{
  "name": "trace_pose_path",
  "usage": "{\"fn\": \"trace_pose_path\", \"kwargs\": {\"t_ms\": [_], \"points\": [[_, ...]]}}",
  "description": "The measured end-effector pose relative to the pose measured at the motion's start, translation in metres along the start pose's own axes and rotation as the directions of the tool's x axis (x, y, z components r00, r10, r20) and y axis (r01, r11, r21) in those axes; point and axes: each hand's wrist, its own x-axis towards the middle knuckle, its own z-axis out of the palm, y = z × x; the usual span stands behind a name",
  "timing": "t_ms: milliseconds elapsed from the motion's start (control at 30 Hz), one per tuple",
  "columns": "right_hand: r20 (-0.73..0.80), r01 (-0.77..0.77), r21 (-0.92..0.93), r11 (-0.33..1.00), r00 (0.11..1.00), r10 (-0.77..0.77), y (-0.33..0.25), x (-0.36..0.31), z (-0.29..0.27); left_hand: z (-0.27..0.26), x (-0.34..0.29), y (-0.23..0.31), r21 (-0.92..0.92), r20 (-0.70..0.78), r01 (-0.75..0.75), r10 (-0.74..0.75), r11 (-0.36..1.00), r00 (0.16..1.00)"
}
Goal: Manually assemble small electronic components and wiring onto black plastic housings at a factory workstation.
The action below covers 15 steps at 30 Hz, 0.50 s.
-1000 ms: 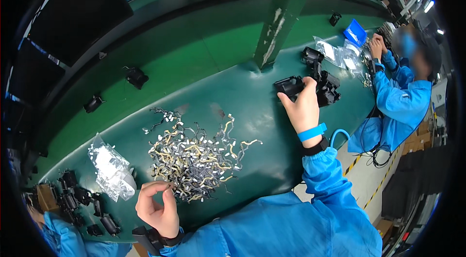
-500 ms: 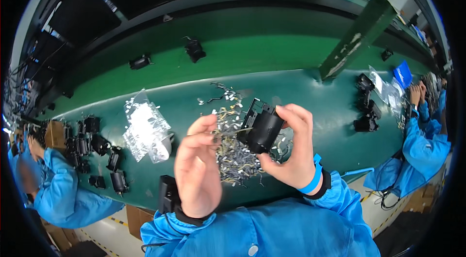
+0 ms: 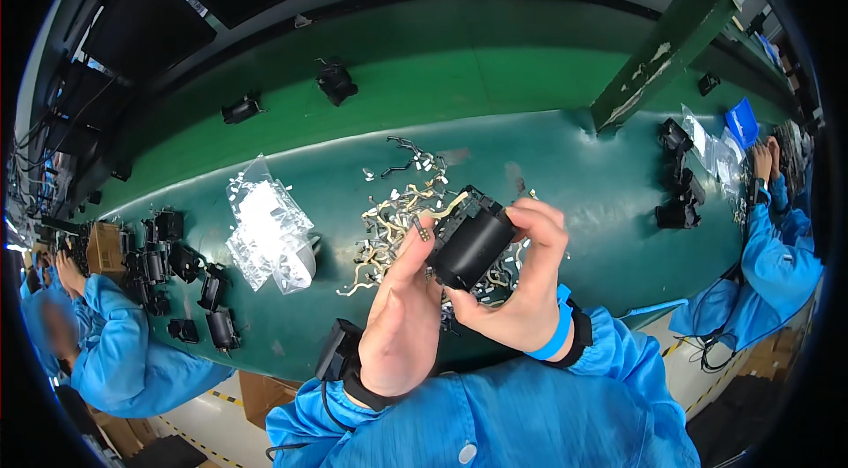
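Green bench (image 3: 565, 159), pile of metal clips (image 3: 389, 229) on it. Above the pile, our right hand (image 3: 521, 291) is clamped around a black housing (image 3: 468, 243); left hand (image 3: 402, 318) pinches one clip (image 3: 424, 234) at its edge. We judge fitting underway; seating needs careful alignment.
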Motion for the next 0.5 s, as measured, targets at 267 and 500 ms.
{"fn": "trace_pose_path", "kwargs": {"t_ms": [267,500], "points": [[-0.006,-0.036,0.022,0.999,0.999,0.036,0.0014,-0.0009,0.0012,0.0005,-0.0017,-0.0042,-0.013,0.037,0.042,-0.042,0.999,0.998],[-0.014,-0.052,0.029,0.998,0.999,0.053,0.0007,-0.0012,0.0011,0.0027,-0.0027,-0.0058,-0.023,0.041,0.065,-0.064,0.998,0.997]]}}
